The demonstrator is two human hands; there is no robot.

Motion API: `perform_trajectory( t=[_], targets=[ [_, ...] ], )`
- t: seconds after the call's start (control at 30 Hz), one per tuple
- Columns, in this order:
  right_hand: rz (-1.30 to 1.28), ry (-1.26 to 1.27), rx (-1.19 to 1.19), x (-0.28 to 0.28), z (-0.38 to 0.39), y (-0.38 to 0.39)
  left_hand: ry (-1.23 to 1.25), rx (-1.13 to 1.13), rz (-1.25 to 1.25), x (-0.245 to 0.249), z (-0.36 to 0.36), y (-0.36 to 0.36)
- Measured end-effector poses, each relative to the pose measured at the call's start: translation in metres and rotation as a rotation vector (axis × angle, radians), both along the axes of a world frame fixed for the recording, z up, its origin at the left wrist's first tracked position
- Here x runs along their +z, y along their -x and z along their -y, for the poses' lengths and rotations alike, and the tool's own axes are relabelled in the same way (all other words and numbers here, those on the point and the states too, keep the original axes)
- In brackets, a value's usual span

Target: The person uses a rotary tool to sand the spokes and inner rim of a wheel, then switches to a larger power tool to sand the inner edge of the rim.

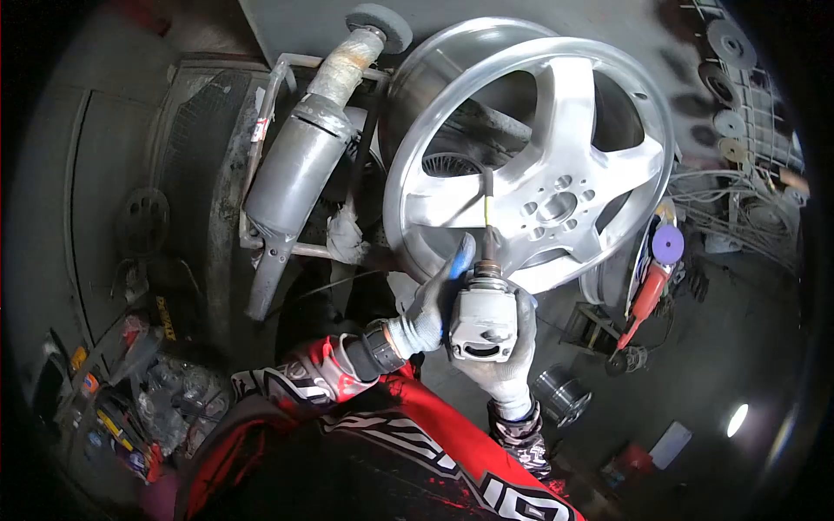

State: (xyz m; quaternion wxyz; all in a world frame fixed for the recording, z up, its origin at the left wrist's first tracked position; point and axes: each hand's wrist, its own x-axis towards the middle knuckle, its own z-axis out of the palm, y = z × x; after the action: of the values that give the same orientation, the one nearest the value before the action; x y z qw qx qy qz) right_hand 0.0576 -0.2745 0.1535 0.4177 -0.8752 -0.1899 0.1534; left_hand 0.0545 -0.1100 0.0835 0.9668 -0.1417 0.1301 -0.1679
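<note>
At the far left, a heap of bags and tools [178, 391] lies on the floor [261, 425], by its left edge. Next comes a big gray motor [295, 169] on a metal frame, with a round gray wheel [380, 26] at its top end. The left hand [421, 317] is in a gray glove with a blue thumb. Its grip is closed on the near side of a gray power tool [485, 317], with the thumb pointing up along it. The big silver car wheel [569, 104] is just past the tool, tilted, with its five spokes showing; what holds it up cannot be seen. A thin dark part [489, 233] runs from the tool up over the wheel, and it is hard to tell if it is a cord or a rod. The right hand [508, 360], gloved too, is clamped on the tool's right side. A firm, even hold with both hands should stop the tool from wobbling. It seems wise to hold the tool's hard body off the shiny metal, so it does not scratch, and to leave its slots uncovered. Farther right, a red tool [645, 300] with a purple pad is near the wheel, and round discs [731, 43] hang on a wire rack.
</note>
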Motion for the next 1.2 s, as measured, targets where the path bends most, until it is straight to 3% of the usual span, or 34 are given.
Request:
perform_trajectory(
  t=[0.1, 0.17, 0.2, 0.23, 0.27, 0.3, 0.37, 0.4, 0.43, 0.5, 0.57, 0.6, 0.63, 0.67, 0.7, 0.77, 0.8, 0.83, 0.9, 0.93, 0.97, 1.03, 1.07, 1.17, 1.2],
  targets=[
    [-0.083, 0.048, 0.044, 0.009, 0.002, -0.006, 0.213, 0.06, 0.084, 0.015, -0.003, -0.002],
    [-0.225, 0.116, 0.087, 0.006, 0.01, -0.004, 0.217, 0.196, -0.036, 0.028, -0.002, 0.009],
    [-0.195, 0.14, 0.152, 0.012, 0.003, -0.006, 0.257, 0.167, 0.002, 0.018, -0.002, 0.014],
    [0.082, 0.036, 0.247, 0.032, -0.027, -0.012, 0.294, 0.134, 0.042, 0.008, -0.003, 0.019],
    [0.064, 0.039, 0.276, 0.036, -0.034, -0.015, 0.285, 0.17, 0.017, 0.021, -0.009, 0.021],
    [0.048, 0.042, 0.304, 0.038, -0.037, -0.018, 0.217, 0.246, -0.054, 0.017, -0.006, 0.029],
    [0.065, 0.05, 0.347, 0.037, -0.042, -0.02, -0.7, 0.025, -0.352, 0.05, -0.021, 0.037],
    [0.088, 0.067, 0.369, 0.037, -0.046, -0.021, -0.67, 0.268, -0.192, 0.021, -0.005, 0.054],
    [0.112, 0.083, 0.39, 0.037, -0.047, -0.022, -0.673, 0.274, -0.193, 0.005, 0.001, 0.058],
    [0.081, 0.107, 0.409, 0.039, -0.046, -0.028, -0.361, 0.352, -0.112, -0.004, 0.002, 0.055],
    [0.006, 0.062, 0.338, 0.044, -0.045, -0.033, -0.484, 0.449, -0.059, 0.011, 0.011, 0.041],
    [-0.289, 0.067, 0.221, 0.037, -0.027, -0.032, -0.391, 0.481, 0.076, 0.01, 0.015, 0.031],
    [-0.374, 0.14, 0.161, 0.03, -0.015, -0.036, -0.294, 0.509, 0.21, 0.019, 0.013, 0.019],
    [-0.376, 0.144, 0.16, 0.031, -0.005, -0.037, -0.687, 0.307, -0.129, 0.039, 0.015, 0.017],
    [-0.234, 0.104, 0.157, 0.033, -0.001, -0.039, -0.577, 0.294, -0.214, 0.04, 0.022, 0.006],
    [-0.089, 0.07, 0.153, 0.036, 0.001, -0.041, -0.039, 0.244, -0.22, 0.008, 0.04, -0.005],
    [-0.059, 0.055, 0.179, 0.036, 0.0, -0.042, 0.067, 0.261, 0.05, 0.001, 0.034, -0.007],
    [-0.031, 0.037, 0.205, 0.035, -0.002, -0.042, 0.064, 0.264, 0.049, 0.021, 0.024, -0.007],
    [0.022, 0.0, 0.257, 0.036, -0.006, -0.042, -0.551, 0.21, -0.216, 0.063, 0.009, -0.003],
    [0.05, -0.02, 0.281, 0.037, -0.008, -0.041, -0.063, 0.44, 0.062, 0.04, 0.016, -0.001],
    [-0.034, -0.022, 0.259, 0.04, -0.014, -0.037, -0.054, 0.551, 0.112, 0.028, 0.022, 0.01],
    [0.033, -0.043, 0.369, 0.045, -0.029, -0.043, -0.283, 0.463, -0.121, 0.015, 0.022, 0.031],
    [0.111, -0.055, 0.396, 0.038, -0.03, -0.042, -0.384, 0.542, -0.101, 0.017, 0.021, 0.036],
    [0.057, 0.093, 0.487, 0.047, -0.036, -0.049, -0.251, 0.494, -0.024, 0.016, 0.013, 0.034],
    [0.137, -0.034, 0.45, 0.038, -0.032, -0.048, -0.252, 0.493, -0.024, 0.017, 0.015, 0.03]
  ],
)
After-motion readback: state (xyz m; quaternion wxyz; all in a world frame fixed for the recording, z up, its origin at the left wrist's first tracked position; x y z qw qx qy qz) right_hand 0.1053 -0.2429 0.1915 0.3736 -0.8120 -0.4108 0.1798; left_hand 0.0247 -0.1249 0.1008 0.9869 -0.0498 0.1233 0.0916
